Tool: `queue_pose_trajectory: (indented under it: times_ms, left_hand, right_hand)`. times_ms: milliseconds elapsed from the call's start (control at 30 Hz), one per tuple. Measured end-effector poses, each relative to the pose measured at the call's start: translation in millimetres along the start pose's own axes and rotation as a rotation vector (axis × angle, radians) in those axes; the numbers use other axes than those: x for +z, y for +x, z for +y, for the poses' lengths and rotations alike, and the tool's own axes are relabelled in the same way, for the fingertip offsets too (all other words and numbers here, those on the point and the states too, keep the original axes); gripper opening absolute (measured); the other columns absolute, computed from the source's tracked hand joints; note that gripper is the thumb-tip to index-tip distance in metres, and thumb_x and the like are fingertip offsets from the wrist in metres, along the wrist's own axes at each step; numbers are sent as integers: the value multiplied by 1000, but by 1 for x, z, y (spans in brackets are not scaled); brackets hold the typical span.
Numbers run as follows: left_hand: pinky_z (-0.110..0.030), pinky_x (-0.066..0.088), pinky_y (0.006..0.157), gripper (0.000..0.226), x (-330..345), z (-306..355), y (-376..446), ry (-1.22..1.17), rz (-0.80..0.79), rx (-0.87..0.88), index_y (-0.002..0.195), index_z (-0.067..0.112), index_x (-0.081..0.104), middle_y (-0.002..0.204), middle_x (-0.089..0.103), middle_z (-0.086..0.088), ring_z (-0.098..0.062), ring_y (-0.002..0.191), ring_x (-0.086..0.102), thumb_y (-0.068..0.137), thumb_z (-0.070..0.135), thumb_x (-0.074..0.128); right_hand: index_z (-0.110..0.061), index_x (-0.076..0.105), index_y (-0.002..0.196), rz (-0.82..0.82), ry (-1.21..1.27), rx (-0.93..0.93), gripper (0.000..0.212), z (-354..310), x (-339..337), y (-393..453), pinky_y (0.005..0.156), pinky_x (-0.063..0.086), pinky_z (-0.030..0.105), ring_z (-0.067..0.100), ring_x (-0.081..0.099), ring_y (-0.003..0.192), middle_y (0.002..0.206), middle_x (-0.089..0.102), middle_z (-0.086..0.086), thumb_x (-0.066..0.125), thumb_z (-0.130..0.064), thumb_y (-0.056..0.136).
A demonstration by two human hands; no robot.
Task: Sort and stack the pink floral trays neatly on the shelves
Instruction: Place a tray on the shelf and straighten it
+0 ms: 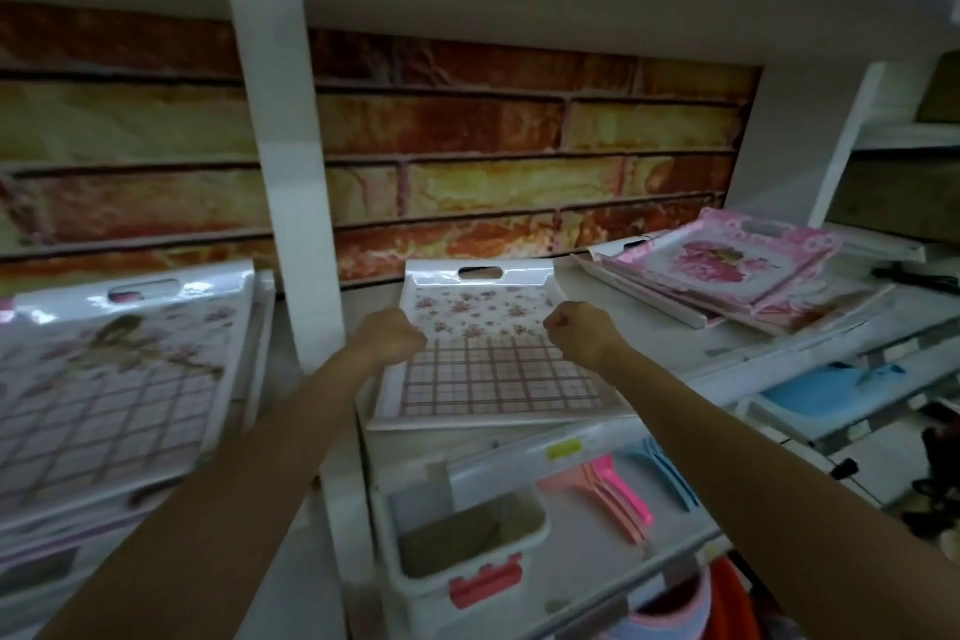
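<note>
Floral tray (pixel 488 353), frame centre: side rims hidden beneath 2 fists. Left hand (pixel 387 335) and right hand (pixel 579 330) curl around opposite edges; fingertips unseen.

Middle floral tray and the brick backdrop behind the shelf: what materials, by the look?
Middle floral tray: likely moulded plastic or melamine, glossy, with glare on its white rim, a cut-out handle slot and a printed rose-and-grid pattern.
Brick backdrop: probably a printed flat panel or wallpaper rather than real brick; it looks smooth, though blur leaves this open.
</note>
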State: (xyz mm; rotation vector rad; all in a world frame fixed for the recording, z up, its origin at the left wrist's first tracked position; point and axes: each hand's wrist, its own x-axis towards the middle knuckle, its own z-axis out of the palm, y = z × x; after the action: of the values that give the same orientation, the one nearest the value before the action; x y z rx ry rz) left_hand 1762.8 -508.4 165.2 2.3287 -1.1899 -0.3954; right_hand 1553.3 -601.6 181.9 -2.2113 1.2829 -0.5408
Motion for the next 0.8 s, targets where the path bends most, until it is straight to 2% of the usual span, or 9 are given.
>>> queue_pose_trajectory:
  times_ms: [67,167,233,367,467,567,700,800]
  left_hand:
    - [-28,46,81,36,14,5,5,-28,9,-43,116,1,60,122,60,-14,-24,100,58,89,24,55]
    - [-36,47,98,53,28,11,7,13,31,-108,133,4,45,130,52,-15,-30,117,53,88,30,57]
    - [-41,43,103,62,33,13,14,112,59,-154,137,5,39,134,48,-19,-33,122,48,87,38,55]
    - [-38,31,111,69,36,18,29,212,94,-245,142,5,28,143,32,-22,-34,134,31,90,43,51]
    - [-40,28,111,72,38,21,47,114,108,-286,144,5,23,147,22,-21,-35,137,25,90,40,54]
    - [-41,33,109,71,45,20,63,-24,139,-334,142,6,26,148,19,-20,-35,136,28,87,38,58]
    - [-45,35,105,61,66,17,75,44,280,-348,133,4,35,138,34,-20,-36,130,34,86,37,56]
    - [-45,34,105,60,72,12,80,66,311,-325,132,3,36,135,35,-20,-36,129,33,87,36,56]
  right_hand:
    - [8,65,111,-16,-20,4,32,15,-5,10,96,50,42,36,62,106,116,65,23,43,-7,93]
    - [3,64,114,-30,-53,-1,33,33,-8,20,98,49,38,33,61,109,118,64,19,42,-12,95]
    - [0,63,117,-46,-107,4,33,45,-6,30,96,47,32,29,59,112,122,62,15,42,-14,96]
    - [0,60,115,3,-130,58,31,64,0,56,82,47,29,30,60,107,119,61,17,45,-15,93]
    - [-1,53,120,18,-105,108,33,71,3,71,83,50,35,29,61,97,119,59,16,47,-19,93]
    - [-3,53,117,0,-124,164,30,73,6,81,78,49,34,24,57,86,116,61,15,44,-22,95]
    - [-6,49,117,34,-291,168,28,72,22,91,89,49,37,28,61,107,120,61,12,36,-23,99]
    - [-6,49,117,61,-392,150,27,72,31,92,89,48,34,28,60,111,121,61,12,35,-20,99]
